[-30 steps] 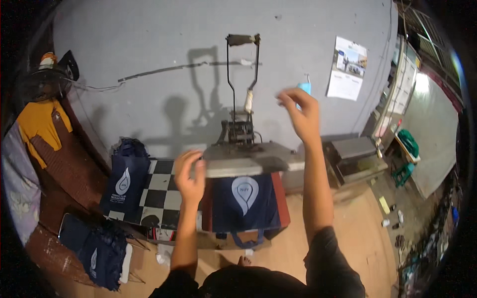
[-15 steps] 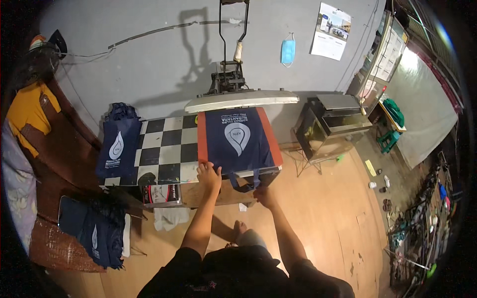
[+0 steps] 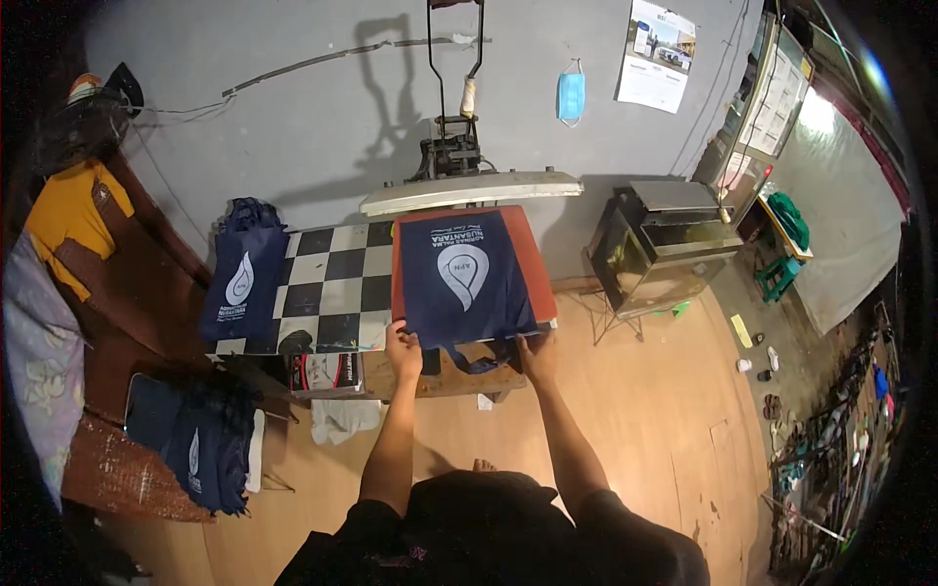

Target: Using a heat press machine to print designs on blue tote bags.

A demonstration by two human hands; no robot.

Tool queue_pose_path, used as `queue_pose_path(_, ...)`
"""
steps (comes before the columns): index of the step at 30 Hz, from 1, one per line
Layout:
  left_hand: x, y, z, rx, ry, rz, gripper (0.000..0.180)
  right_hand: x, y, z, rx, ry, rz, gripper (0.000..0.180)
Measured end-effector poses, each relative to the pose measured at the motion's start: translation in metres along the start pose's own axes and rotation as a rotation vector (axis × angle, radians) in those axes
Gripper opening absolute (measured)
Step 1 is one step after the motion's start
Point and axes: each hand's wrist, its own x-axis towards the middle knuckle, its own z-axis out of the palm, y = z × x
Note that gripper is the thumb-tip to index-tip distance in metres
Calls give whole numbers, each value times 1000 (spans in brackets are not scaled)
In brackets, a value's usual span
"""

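A dark navy cloth tote bag [image 3: 493,293] with a white drop-shaped print lies on the orange-red pad [image 3: 539,278] of a heat press. Its handle [image 3: 474,365] hangs over the pad's near edge. My left hand [image 3: 403,354] is closed at the bag's near left corner, fingertips on the cloth. At the near right corner my right hand [image 3: 536,359] pinches the bag's edge. Behind the pad, the press's pale upper plate [image 3: 469,193] stands raised and tilted, with its long black lever above it.
More navy printed bags [image 3: 240,278] lie at the left end of the black-and-white checked tabletop [image 3: 332,283]. Another stack of bags [image 3: 200,444] sits lower left, by a brown seat. A glass tank [image 3: 664,249] on a wire stand is to the right of the press.
The bag now lies flatter and slightly left on the pad, baring more of the pad's right side. My right hand has moved up to the bag's near right corner.
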Motion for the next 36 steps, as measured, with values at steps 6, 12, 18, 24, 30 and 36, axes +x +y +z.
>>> queue_pose_path(6,-22,-22,-28,-558,13,-363,33,5,-12,5,-69,-266,11,54)
queue_pose_path(12,-14,-27,-41,-378,-172,-500,14,-1,1,32,195,-223,125,28)
queue_pose_path(18,-16,-45,-57,-343,-26,-560,14,-2,20,29,883,-148,482,12)
queue_pose_path(24,14,-61,-100,-435,-74,-623,13,-15,-10,17,768,-393,646,31)
queue_pose_path(30,57,-80,-152,-455,-224,-486,15,-61,-54,72,525,-391,749,53)
queue_pose_path(36,112,-91,-214,-506,-152,-496,22,-111,-87,139,304,-489,313,23)
